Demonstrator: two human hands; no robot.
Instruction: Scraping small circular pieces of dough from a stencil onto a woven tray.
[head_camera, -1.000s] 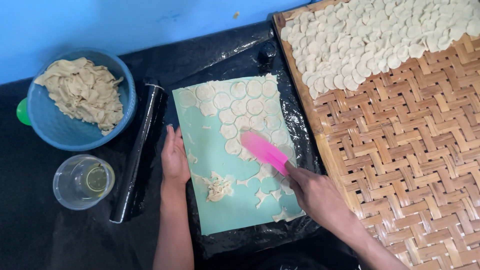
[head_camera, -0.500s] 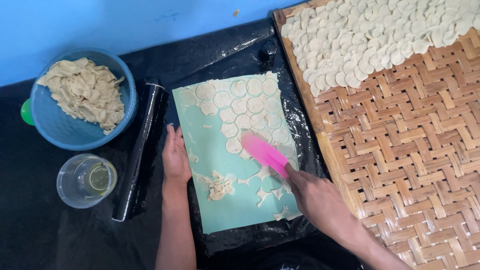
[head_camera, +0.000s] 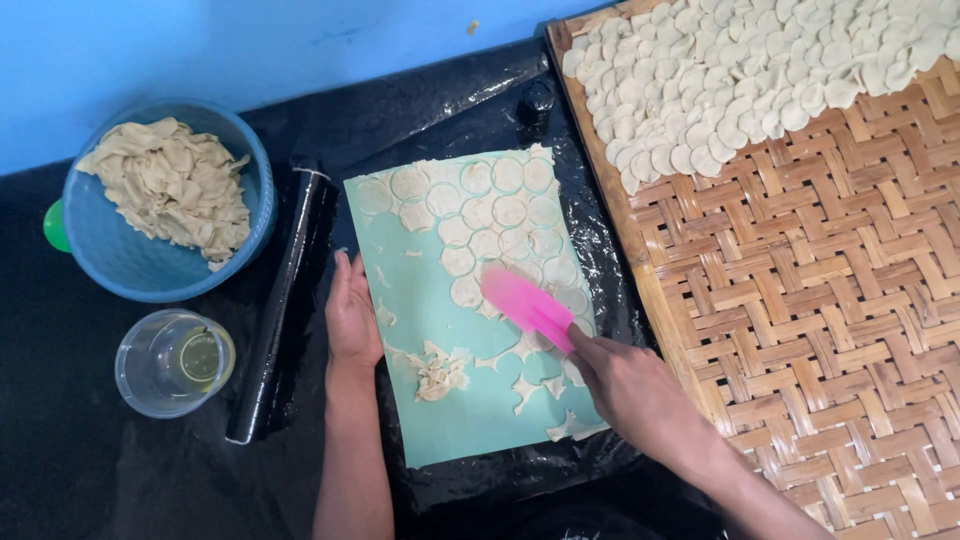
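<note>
Black plastic sheeting (head_camera: 120, 470) covers the tabletop below a blue wall. On it lies a pale green rectangular mat (head_camera: 470, 400) carrying cut dough rounds (head_camera: 500, 215) and a small heap of dough scraps (head_camera: 440, 372). Left hand (head_camera: 352, 318) rests flat and open on the mat's left edge. Right hand (head_camera: 628, 390) is closed around a pink flat scraper (head_camera: 525, 305), its blade laid on the rounds. A black rolling pin (head_camera: 280, 310) lies just left of the mat.

Glossy black plastic sheet (head_camera: 480, 110), woven bamboo tray (head_camera: 820, 300)

pink scraper (head_camera: 527, 305) | flat, tilted on teal mat (head_camera: 470, 410) | among cut dough rounds (head_camera: 480, 215)
</note>
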